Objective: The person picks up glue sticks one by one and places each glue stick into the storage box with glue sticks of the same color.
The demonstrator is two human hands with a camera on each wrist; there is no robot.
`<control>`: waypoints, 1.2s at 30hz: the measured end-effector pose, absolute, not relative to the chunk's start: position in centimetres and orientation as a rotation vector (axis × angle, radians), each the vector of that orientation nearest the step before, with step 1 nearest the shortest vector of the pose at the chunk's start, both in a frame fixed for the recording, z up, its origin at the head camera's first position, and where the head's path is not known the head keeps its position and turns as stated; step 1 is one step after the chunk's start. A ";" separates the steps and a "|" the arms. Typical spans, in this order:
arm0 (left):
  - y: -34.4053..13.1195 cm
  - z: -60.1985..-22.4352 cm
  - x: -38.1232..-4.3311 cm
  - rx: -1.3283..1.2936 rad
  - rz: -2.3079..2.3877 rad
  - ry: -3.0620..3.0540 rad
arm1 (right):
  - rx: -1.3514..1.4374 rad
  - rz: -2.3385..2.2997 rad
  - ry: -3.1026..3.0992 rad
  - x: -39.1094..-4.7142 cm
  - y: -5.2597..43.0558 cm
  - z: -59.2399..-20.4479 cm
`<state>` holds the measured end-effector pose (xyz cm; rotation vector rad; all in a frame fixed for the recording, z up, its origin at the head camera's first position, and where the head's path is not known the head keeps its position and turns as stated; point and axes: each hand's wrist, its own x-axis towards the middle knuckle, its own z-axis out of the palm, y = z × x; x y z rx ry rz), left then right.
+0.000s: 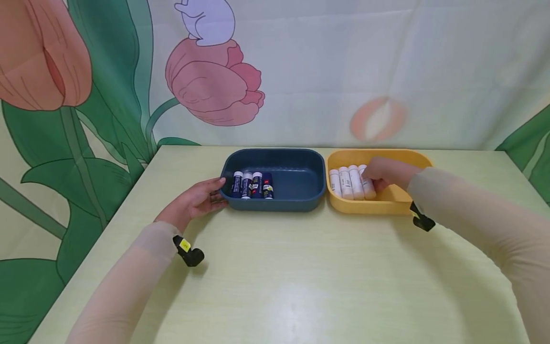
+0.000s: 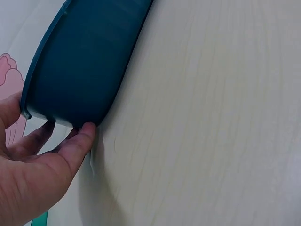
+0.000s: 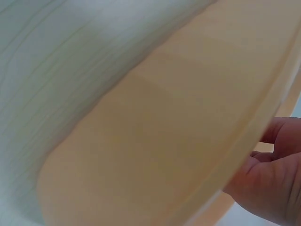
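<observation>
On the left, my left hand (image 1: 195, 200) holds the end of a dark blue tray (image 1: 296, 204). Its thumb is at the rim and its fingers (image 2: 84, 141) are against the outer wall. Several dark blue glue sticks (image 1: 257, 185) lie side by side in that tray's left half. Over at the yellow tray (image 1: 365, 206), my right hand (image 1: 388, 173) reaches inside and pinches the rightmost white glue stick (image 1: 368, 187) of a row. Other white glue sticks (image 1: 345, 183) lie just left of it. In the right wrist view, the yellow wall hides the fingertips and the stick.
Both trays stand side by side near the back edge of the pale wooden table (image 1: 275, 267). Behind them hangs a curtain (image 1: 309, 86) printed with flowers and leaves. A small black camera (image 1: 189, 252) sits at the left wrist, another camera (image 1: 422, 220) at the right.
</observation>
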<state>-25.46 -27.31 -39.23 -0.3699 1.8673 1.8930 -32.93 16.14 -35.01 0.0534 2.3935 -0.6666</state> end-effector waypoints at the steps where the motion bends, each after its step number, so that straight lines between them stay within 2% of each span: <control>1: -27.2 -39.2 -25.5 -0.375 1.894 1.868 | 0.057 -0.683 2.387 -32.9 16.2 -35.0; 8: -27.1 -38.9 -25.3 -0.355 1.895 1.884 | 0.031 -0.746 2.359 -32.6 16.7 -34.7; 14: -26.9 -38.9 -25.1 -0.363 1.892 1.887 | -0.180 -0.623 2.351 -31.4 17.8 -33.3; 25: -26.5 -38.8 -25.1 -0.357 1.894 1.913 | -0.541 -0.660 2.664 -24.4 20.4 -28.5; 36: -26.5 -38.5 -25.2 -0.321 1.862 1.940 | -0.597 -0.938 2.791 -18.2 22.2 -30.7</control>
